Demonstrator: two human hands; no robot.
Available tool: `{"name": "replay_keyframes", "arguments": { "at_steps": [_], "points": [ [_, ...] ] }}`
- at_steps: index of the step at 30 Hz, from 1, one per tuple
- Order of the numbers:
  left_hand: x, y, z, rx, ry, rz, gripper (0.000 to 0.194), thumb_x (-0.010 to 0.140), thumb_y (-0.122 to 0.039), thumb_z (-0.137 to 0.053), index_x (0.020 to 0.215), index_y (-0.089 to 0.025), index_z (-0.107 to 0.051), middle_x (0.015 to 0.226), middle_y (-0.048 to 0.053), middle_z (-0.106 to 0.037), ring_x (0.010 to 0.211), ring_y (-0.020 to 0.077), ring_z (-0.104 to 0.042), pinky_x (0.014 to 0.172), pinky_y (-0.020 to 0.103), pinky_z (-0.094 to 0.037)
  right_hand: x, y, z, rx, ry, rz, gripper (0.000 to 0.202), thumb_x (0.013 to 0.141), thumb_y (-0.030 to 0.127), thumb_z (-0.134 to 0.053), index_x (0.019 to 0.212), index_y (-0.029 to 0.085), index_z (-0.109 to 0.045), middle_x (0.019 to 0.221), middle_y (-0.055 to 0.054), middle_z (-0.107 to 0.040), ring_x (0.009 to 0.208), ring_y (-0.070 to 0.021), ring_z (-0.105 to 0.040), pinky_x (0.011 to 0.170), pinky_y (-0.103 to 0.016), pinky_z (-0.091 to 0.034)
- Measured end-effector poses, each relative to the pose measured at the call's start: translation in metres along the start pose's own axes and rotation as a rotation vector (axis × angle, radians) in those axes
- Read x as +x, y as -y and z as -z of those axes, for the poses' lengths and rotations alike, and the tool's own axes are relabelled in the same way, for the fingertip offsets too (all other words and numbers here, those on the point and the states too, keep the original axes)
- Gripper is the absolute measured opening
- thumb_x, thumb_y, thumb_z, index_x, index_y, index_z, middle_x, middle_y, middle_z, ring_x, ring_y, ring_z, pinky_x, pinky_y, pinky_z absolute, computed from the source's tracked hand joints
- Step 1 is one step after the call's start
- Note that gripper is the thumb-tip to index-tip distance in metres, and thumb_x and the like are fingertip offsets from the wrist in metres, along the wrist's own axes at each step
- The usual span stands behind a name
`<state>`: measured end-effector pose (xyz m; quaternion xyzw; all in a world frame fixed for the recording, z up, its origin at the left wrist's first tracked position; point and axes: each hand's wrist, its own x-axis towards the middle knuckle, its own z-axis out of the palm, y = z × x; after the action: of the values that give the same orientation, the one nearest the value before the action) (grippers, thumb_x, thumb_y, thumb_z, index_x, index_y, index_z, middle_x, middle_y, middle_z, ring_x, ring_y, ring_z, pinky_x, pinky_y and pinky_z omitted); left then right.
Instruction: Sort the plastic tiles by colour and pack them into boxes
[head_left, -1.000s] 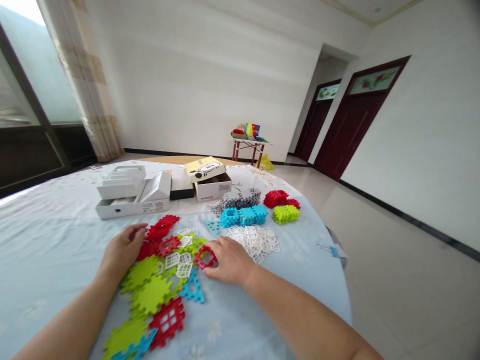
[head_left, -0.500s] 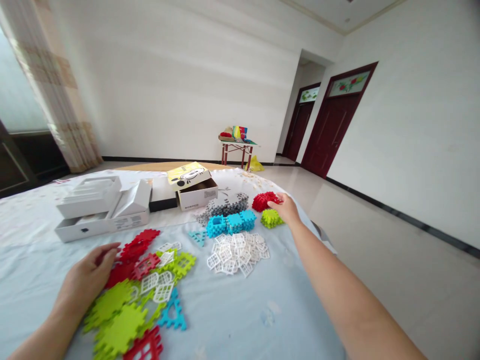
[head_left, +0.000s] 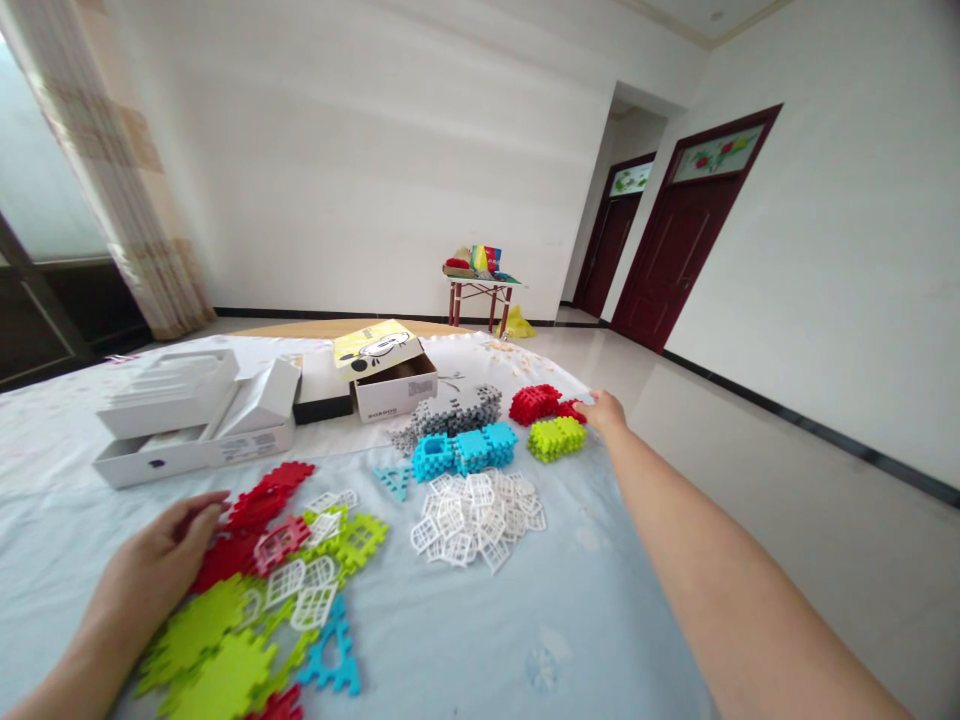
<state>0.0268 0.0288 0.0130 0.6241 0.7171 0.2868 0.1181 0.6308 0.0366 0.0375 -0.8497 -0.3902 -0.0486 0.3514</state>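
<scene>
At the far right side of the table, my right hand (head_left: 604,412) pinches a red toothed building tile (head_left: 572,410), low beside a stack of red tiles (head_left: 534,402). Just in front of it sits a stack of lime green tiles (head_left: 556,438). My left hand (head_left: 157,555) rests at the left with its fingers loosely bent and apart, beside loose red tiles (head_left: 259,505); nothing shows in its grip. Near it lie loose green tiles (head_left: 225,675), white window pieces (head_left: 313,605) and a blue triangular tile (head_left: 334,655).
Mid-table are blue tile stacks (head_left: 469,450), grey tiles (head_left: 457,410) and a heap of white window pieces (head_left: 480,520). White boxes (head_left: 187,455) and a box with a yellow lid (head_left: 379,348) stand behind. The table's edge curves past my right forearm.
My right hand has moved slightly right, off the red stack, and a red tile now shows at its fingers. The view has shifted a little; my left hand stays by the red tiles.
</scene>
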Motion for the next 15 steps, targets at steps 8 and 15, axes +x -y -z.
{"name": "replay_keyframes", "arguments": {
  "at_steps": [8,15],
  "points": [
    [-0.004,-0.001,-0.005,-0.036,-0.013,-0.009,0.046,0.076,-0.046,-0.039,0.106,-0.019,-0.06,0.083,0.004,-0.066,0.074,0.0181,-0.06,0.062,0.025,-0.044,-0.034,0.03,0.013,0.128,-0.053,0.086,0.034,0.075,0.023,-0.048,0.104,0.013,-0.062,0.104,-0.011,-0.065,0.088,-0.0185,-0.062,0.083,-0.028,-0.045],
    [-0.011,-0.008,-0.005,-0.116,-0.057,-0.031,0.043,0.076,-0.041,-0.04,0.104,-0.018,-0.062,0.085,0.004,-0.067,0.07,0.0163,-0.059,0.062,0.023,-0.044,-0.139,0.119,-0.002,0.468,0.245,0.492,0.027,0.075,0.027,-0.05,0.095,0.015,-0.064,0.095,-0.008,-0.065,0.076,-0.0157,-0.061,0.074,-0.029,-0.048]
  ]
}}
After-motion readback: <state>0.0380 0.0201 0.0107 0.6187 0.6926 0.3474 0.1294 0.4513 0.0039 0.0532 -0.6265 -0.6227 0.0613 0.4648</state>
